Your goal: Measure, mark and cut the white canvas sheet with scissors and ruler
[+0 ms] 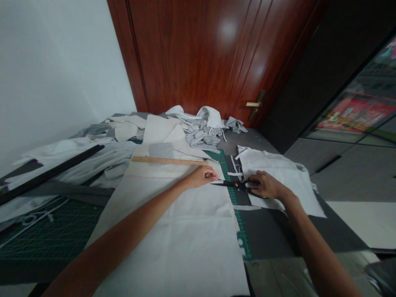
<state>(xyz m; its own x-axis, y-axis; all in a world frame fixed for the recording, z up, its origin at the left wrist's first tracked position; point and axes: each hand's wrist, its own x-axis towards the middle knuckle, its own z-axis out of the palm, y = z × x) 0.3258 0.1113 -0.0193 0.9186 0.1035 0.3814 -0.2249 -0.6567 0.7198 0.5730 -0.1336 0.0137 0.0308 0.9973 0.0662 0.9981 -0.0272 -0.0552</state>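
A long sheet of white fabric [185, 222] lies along the table over a green cutting mat [238, 222]. My left hand [201, 176] is closed, pinching the fabric's right edge near its far end. My right hand [268, 185] grips the handles of black scissors [236, 185], whose blades point left at the fabric edge by my left fingers. A wooden ruler [170, 161] lies across the fabric just beyond my left hand. Thin cut white strips [236, 169] lie on the mat near the scissors.
A second white fabric piece [278, 173] lies under my right hand. A heap of grey and white scraps [201, 128] is piled at the table's far end before a red-brown door [210, 53]. A long black bar [52, 171] lies at the left.
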